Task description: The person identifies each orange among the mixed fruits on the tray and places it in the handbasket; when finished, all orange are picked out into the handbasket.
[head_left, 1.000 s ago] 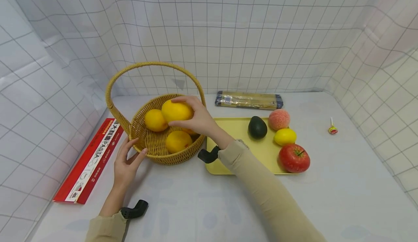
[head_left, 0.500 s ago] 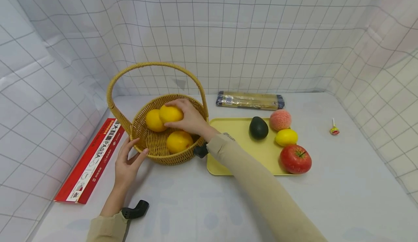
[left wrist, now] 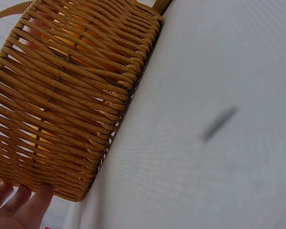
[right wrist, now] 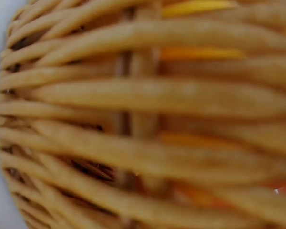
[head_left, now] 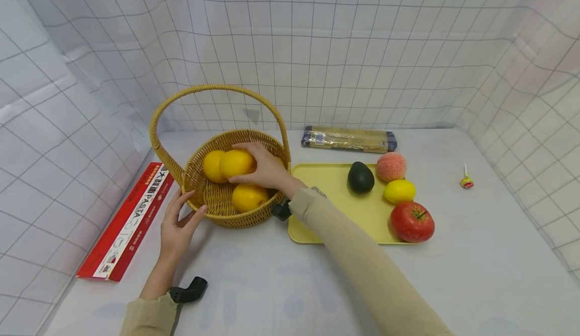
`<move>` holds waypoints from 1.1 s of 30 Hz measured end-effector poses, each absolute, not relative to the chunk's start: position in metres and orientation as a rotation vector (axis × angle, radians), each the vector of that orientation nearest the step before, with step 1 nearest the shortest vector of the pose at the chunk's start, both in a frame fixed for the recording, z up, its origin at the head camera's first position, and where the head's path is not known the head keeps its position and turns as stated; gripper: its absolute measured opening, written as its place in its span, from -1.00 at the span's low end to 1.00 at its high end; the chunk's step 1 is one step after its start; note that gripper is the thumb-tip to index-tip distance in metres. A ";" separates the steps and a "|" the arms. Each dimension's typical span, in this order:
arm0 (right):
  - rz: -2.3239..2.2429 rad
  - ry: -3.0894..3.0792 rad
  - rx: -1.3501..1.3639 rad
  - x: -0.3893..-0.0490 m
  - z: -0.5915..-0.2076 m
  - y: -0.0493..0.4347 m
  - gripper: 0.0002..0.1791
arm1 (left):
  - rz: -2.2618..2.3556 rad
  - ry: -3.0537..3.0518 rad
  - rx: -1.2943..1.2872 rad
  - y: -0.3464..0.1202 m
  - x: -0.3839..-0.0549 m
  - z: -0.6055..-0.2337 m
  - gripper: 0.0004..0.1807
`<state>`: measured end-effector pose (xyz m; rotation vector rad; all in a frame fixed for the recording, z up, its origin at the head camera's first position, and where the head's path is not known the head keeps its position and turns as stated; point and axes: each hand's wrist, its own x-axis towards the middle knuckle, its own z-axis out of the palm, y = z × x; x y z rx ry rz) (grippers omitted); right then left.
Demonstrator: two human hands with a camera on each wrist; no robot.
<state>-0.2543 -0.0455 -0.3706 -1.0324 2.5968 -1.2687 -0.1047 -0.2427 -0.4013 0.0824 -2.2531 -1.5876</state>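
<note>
In the head view, a round wicker basket (head_left: 246,219) with a tall arched handle stands left of centre. My right hand (head_left: 267,169) is inside it, thumb and fingers round a yellow-orange orange (head_left: 237,164). Another orange (head_left: 213,166) lies just left of the held one, and a further orange (head_left: 249,198) sits at the front. Part of one more yellow fruit shows behind my hand. My left hand (head_left: 178,230) holds the basket's front-left rim; its fingertips (left wrist: 38,202) show against the wicker in the left wrist view. Blurred basket wall (right wrist: 148,100) fills the right wrist view.
Right of the basket is a yellow tray (head_left: 312,175) with an avocado (head_left: 361,178), a peach (head_left: 391,166), a lemon (head_left: 400,191) and a red apple (head_left: 412,221). A pasta box (head_left: 129,225), a wrapped flat pack (head_left: 349,139) and a lollipop (head_left: 466,181) lie around.
My right hand has lowered the orange farther into the basket, beside the left orange. The left hand stays at the rim. The view has shifted slightly.
</note>
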 end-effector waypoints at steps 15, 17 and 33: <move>-1.421 2.553 -1.007 -0.246 -0.374 -0.027 -0.23 | -1.584 -2.265 0.104 -0.258 -0.119 -0.428 -0.47; -1.384 2.588 -1.014 -0.243 -0.375 -0.021 -0.26 | -1.579 -2.275 0.111 -0.257 -0.120 -0.429 -0.47; -1.064 2.623 -1.129 -0.194 -0.369 0.056 -0.33 | -1.328 -2.629 0.085 -0.255 -0.110 -0.401 -0.42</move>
